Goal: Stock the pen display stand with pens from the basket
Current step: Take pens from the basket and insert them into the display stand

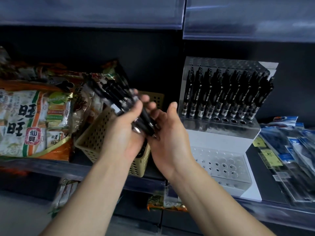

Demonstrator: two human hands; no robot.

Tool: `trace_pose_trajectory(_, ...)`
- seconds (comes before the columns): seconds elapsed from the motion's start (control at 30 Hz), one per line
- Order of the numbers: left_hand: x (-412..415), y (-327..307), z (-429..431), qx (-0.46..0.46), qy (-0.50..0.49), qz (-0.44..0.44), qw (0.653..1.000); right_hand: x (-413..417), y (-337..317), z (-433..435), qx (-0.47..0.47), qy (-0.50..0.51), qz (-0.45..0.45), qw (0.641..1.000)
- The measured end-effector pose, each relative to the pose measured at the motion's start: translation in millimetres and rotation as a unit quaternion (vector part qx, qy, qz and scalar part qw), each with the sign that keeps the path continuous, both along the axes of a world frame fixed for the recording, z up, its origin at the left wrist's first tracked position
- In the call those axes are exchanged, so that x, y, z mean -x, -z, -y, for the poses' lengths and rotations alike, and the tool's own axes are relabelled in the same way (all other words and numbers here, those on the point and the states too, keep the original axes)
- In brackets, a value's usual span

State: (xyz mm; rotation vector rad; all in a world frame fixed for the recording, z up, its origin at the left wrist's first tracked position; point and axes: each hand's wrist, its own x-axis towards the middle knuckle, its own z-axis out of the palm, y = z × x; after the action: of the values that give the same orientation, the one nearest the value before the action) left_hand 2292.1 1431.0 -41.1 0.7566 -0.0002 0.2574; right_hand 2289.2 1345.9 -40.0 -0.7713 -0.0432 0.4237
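A bundle of several black pens is gripped in my left hand, held above the beige perforated basket on the shelf. My right hand is cupped under the pens' tips, fingers apart, touching them from the right. The clear acrylic pen display stand stands to the right on a white base. Its upper rows are filled with upright black pens; a front row of holes and the lower tier are empty.
Bags of rice crackers crowd the shelf left of the basket. Packaged stationery in plastic sleeves lies to the right of the stand. A shelf overhangs above, and more snack packs sit on the shelf below.
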Motion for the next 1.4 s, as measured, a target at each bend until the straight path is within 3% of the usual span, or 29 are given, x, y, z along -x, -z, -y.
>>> trace_pose_trajectory(0.1, 5, 5, 11, -0.028, 0.024, -0.017, 0.999, -1, -3, 11, 0.046, 0.015, -0.004, 0.999)
trace_pose_trajectory(0.23, 14, 7, 17, -0.122, 0.041, -0.041, 0.991, 4, -3, 28, 0.203, 0.041, 0.110, 0.972)
trace_pose_trajectory(0.33, 26, 11, 29, -0.182, 0.086, -0.039, 0.979, 9, -11, 45, 0.208, 0.096, 0.197, 0.953)
trace_pose_trajectory(0.43, 30, 20, 40, -0.216, 0.140, -0.011, 0.966, 9, -16, 61, 0.215, 0.082, 0.245, 0.942)
trace_pose_trajectory(0.6, 29, 30, 43, -0.215, 0.219, 0.021, 0.951, -3, -9, 82, 0.278, 0.040, 0.303, 0.911)
trace_pose_trajectory(1.0, 18, 46, 47, -0.157, 0.374, 0.054, 0.912, -9, -14, 108, 0.303, -0.036, 0.277, 0.911)
trace_pose_trajectory(1.2, 16, 45, 51, -0.147, 0.372, 0.054, 0.915, -17, -15, 116, 0.322, -0.027, 0.308, 0.895)
trace_pose_trajectory(1.3, 14, 43, 53, -0.163, 0.292, 0.024, 0.942, -23, -12, 120, 0.362, 0.027, 0.328, 0.872)
trace_pose_trajectory(1.4, 12, 41, 56, -0.180, 0.230, 0.017, 0.956, -26, -12, 123, 0.354, 0.033, 0.336, 0.872)
